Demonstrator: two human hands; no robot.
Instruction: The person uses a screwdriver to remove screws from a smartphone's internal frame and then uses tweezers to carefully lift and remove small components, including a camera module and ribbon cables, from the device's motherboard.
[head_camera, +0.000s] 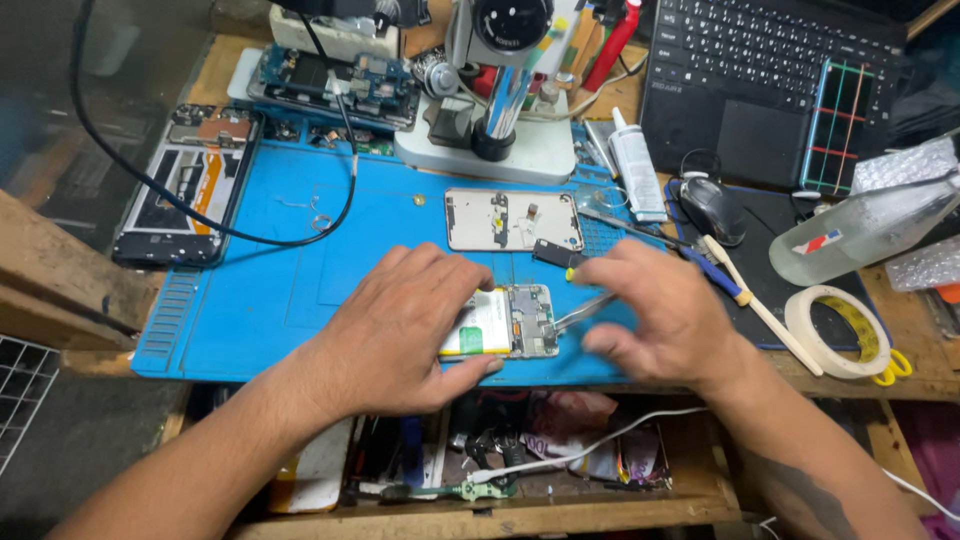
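Centrally, an opened phone (505, 322) is laid flat on the blue mat (270, 300). It is pinned at its battery end by the left hand (400, 325), fingers pressed down over it. Tweezers (583, 311) are pinched in the right hand (655, 315), tips touching the phone's board. Just beyond the grip lies a back cover (512, 220); further beyond stands a microscope (500, 80). Outward of the right hand, a tape roll (838, 332) rests.
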